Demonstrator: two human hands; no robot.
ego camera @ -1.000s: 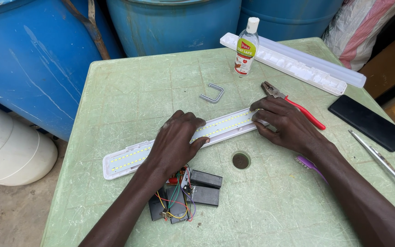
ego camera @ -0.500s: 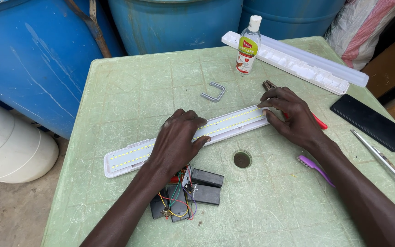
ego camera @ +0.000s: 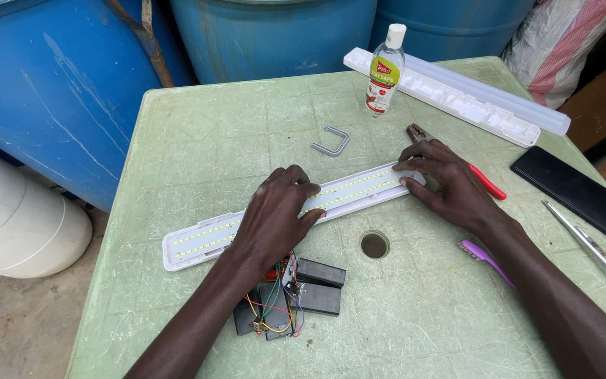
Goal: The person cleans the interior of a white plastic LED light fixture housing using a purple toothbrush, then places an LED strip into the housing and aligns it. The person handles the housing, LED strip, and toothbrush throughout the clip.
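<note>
Soft, even daylight fills the head view, bright without harshness. Shadows are faint: a thin dark edge lies under the left hand and right hand on the table. A pale sheen runs down the blue barrel, and the phone shows dull glare. Focus is sharp throughout, with no motion blur; lines bend slightly toward the frame edges

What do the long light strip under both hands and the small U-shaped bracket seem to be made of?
Light strip: looks like white matte plastic housing, with rows of small yellow diodes on a flat white board. U-shaped bracket: probably metal, grey with a dull sheen and thin bent ends. Neither is certain from the look alone.
</note>
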